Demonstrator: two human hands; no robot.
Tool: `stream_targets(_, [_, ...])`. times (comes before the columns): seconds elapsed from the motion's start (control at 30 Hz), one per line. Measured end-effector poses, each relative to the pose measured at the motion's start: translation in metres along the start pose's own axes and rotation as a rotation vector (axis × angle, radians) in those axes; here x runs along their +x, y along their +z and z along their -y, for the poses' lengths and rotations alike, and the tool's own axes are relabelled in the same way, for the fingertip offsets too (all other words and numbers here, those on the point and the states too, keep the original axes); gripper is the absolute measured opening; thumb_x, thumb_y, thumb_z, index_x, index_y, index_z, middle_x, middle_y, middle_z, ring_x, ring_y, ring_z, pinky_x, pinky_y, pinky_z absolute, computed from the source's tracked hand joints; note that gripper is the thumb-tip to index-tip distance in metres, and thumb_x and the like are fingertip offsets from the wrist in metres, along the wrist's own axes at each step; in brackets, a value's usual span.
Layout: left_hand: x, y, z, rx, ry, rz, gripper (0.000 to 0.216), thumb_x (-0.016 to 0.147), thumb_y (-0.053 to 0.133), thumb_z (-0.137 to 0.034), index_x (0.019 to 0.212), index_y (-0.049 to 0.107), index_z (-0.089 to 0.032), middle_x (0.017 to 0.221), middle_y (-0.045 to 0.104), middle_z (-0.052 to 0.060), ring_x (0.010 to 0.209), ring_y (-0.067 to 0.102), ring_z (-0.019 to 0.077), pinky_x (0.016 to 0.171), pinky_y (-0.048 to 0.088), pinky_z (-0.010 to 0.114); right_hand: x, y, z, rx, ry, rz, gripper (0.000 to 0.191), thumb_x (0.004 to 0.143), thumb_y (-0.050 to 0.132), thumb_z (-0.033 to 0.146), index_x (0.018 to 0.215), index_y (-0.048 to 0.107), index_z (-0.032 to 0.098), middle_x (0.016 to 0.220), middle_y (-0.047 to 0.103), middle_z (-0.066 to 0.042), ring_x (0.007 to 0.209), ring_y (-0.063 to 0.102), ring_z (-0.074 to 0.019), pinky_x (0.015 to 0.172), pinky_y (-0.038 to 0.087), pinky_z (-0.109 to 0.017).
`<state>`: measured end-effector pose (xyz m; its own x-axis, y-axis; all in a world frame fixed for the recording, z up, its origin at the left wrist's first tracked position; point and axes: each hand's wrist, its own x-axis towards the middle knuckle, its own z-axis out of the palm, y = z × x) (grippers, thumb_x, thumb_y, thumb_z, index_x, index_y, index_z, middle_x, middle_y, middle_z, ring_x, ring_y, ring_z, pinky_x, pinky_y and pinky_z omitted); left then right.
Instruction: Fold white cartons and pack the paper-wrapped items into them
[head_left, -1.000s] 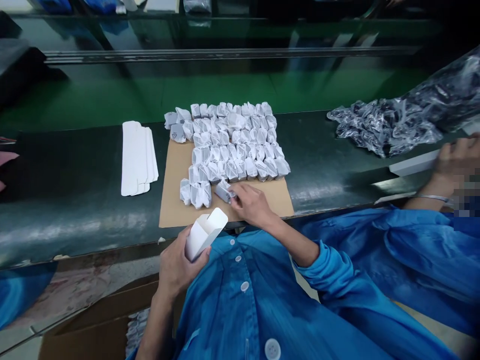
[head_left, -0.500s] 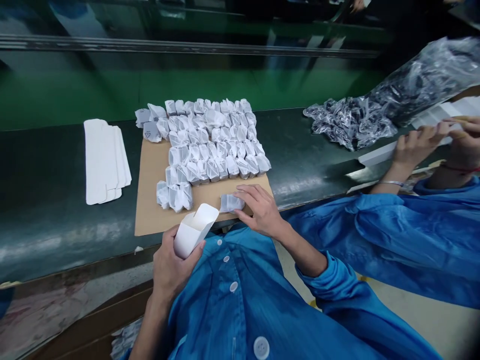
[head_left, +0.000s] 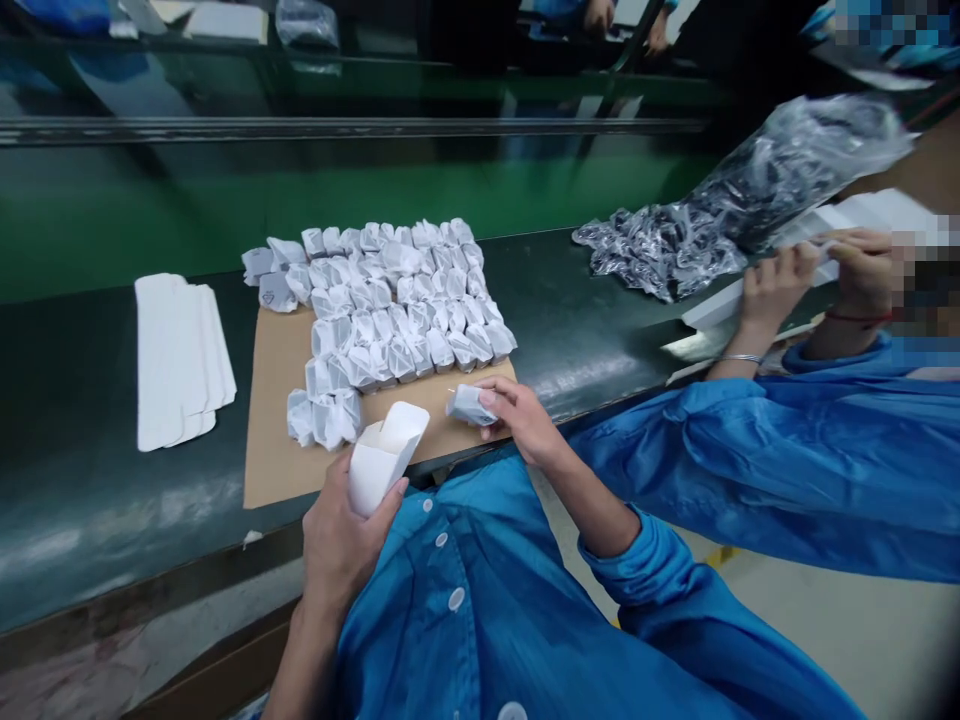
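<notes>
At the bench [head_left: 562, 330], hands [head_left: 336, 530] [head_left: 531, 425] clasp white carton [head_left: 381, 462] (left), wrapped packet [head_left: 469, 404] (right)

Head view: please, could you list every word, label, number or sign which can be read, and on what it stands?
No words, brands or numbers can be read.
Wrapped piece near the cardboard's far left corner: a small dark sign, perhaps a triangle, too blurred to read.
White box in the left hand: no print visible.
Flat white cartons: no print visible.
</notes>
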<state>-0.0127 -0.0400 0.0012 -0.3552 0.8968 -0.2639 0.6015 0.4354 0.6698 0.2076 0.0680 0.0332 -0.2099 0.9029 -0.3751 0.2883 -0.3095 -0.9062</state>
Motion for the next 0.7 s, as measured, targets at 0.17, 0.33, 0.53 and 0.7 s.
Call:
stream_targets(0.17, [0.011, 0.007, -0.043, 0.074, 0.089, -0.008, 0.062, 0.08, 0.064, -0.05, 0.133, 0.048, -0.022, 0.12, 0.068, 0.015, 0.103, 0.068, 0.0375, 0.073, 0.054, 0.042, -0.009, -0.022, 0.006, 0.085, -0.026, -0.103, 0.042, 0.087, 0.056, 0.059, 0.088, 0.061, 0.018, 0.068, 0.063, 0.001, 0.049, 0.052, -0.0088, 0.048, 0.045, -0.022])
stream_targets(0.33, [0.034, 0.014, -0.072, 0.094, 0.22, -0.102, 0.073, 0.083, 0.063, -0.049, 0.145, 0.036, -0.022, 0.136, 0.058, 0.015, 0.11, 0.064, 0.0352, 0.076, 0.054, 0.04, -0.024, -0.034, 0.014, 0.031, -0.076, -0.151, 0.037, 0.081, 0.067, 0.053, 0.093, 0.067, 0.018, 0.076, 0.063, 0.001, 0.061, 0.054, -0.0103, 0.054, 0.048, -0.021])
stream_targets(0.53, [0.068, 0.032, -0.069, 0.38, 0.473, -0.102, 0.068, 0.087, 0.061, -0.045, 0.146, 0.042, -0.016, 0.119, 0.064, 0.019, 0.101, 0.063, 0.0361, 0.078, 0.051, 0.044, -0.028, -0.036, 0.012, -0.012, -0.081, -0.122, 0.038, 0.081, 0.066, 0.053, 0.092, 0.066, 0.017, 0.075, 0.063, -0.001, 0.062, 0.055, -0.0115, 0.054, 0.047, -0.022])
stream_targets(0.7, [0.073, 0.021, -0.069, 0.156, 0.601, -0.392, 0.058, 0.081, 0.07, -0.047, 0.13, 0.061, -0.017, 0.124, 0.062, 0.019, 0.113, 0.058, 0.036, 0.096, 0.044, 0.05, -0.023, -0.039, 0.005, 0.045, -0.051, -0.058, 0.037, 0.082, 0.067, 0.052, 0.094, 0.066, 0.017, 0.077, 0.064, -0.001, 0.063, 0.055, -0.0111, 0.054, 0.048, -0.021])
